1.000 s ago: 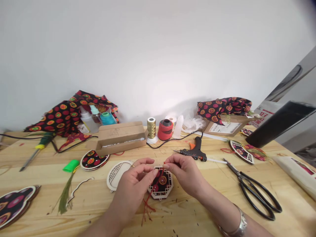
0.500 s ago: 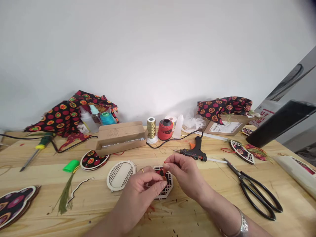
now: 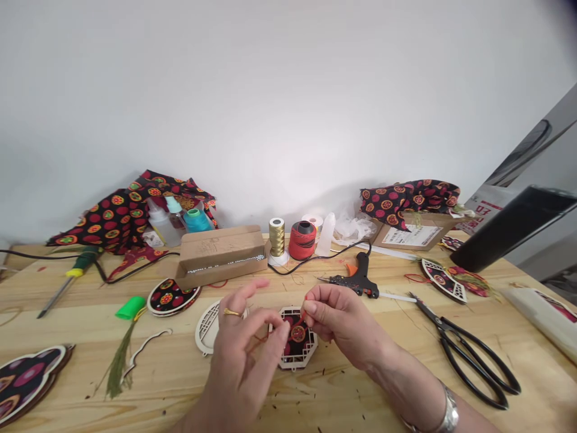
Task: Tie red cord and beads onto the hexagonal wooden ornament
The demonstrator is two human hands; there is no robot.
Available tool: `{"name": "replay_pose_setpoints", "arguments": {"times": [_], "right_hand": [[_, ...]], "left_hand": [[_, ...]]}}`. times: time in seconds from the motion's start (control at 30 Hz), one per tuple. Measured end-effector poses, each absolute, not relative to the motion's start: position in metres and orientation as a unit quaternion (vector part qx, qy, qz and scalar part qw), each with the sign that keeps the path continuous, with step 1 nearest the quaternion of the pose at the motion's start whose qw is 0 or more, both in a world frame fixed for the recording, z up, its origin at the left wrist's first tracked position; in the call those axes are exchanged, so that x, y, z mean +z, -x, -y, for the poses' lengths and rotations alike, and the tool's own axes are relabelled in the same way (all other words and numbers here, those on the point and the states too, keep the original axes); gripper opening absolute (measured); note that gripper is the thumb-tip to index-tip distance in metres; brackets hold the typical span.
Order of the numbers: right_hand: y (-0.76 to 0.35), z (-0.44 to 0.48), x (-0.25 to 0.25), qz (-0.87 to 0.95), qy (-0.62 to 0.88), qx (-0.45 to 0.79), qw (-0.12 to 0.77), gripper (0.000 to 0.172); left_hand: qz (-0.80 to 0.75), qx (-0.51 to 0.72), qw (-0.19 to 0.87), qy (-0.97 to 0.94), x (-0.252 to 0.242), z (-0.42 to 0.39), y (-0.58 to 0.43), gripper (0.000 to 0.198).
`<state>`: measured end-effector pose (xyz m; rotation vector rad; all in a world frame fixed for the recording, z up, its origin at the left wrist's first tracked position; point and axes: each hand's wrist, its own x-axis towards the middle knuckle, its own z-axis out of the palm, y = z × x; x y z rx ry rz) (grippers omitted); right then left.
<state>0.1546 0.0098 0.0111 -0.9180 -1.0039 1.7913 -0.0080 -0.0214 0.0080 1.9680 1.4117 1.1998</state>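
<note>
Between my hands an octagonal wooden lattice pendant (image 3: pixel 295 361) lies on the table, dark patterned fabric behind its frame. My right hand (image 3: pixel 338 316) is closed in a pinch on a red cord (image 3: pixel 297 325) at the pendant's upper right edge. From those fingers the cord runs down over the fabric toward the left. My left hand (image 3: pixel 250 349), with a gold ring, has thumb and index fingertips together on the cord at the pendant's left side; its other fingers are raised. Partly behind this hand sits a round wooden lattice frame (image 3: pixel 205 328).
Black-handled scissors (image 3: pixel 473 355) and a black glue gun (image 3: pixel 358 278) lie to the right. Thread spools, including a red one (image 3: pixel 302 240), and an open cardboard box (image 3: pixel 220 258) stand behind. A green tassel (image 3: pixel 124 361) and screwdriver (image 3: pixel 56 294) are left.
My left hand has turned more upright and shifted a little left, its other fingers lifting. More of the pendant's fabric shows now. My right hand keeps its pinch.
</note>
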Motion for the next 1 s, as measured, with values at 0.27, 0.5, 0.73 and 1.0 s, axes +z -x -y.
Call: {"name": "replay_pose_setpoints", "arguments": {"times": [0.27,0.5,0.73,1.0], "right_hand": [[-0.152,-0.009,0.012,0.458,0.401,0.671,0.423,0.023],[-0.151,-0.009,0.012,0.476,0.437,0.646,0.406,0.022],[-0.152,-0.009,0.01,0.476,0.439,0.644,0.408,0.021],[-0.152,-0.01,0.011,0.477,0.453,0.638,0.401,0.022]], "left_hand": [[-0.434,0.474,0.577,-0.505,0.002,0.017,0.001,0.027],[-0.383,0.424,0.697,-0.433,0.0,0.014,0.002,0.026],[-0.435,0.368,0.664,-0.484,0.004,0.014,0.003,0.025],[-0.443,0.369,0.663,-0.477,0.003,0.014,0.002,0.025]]}}
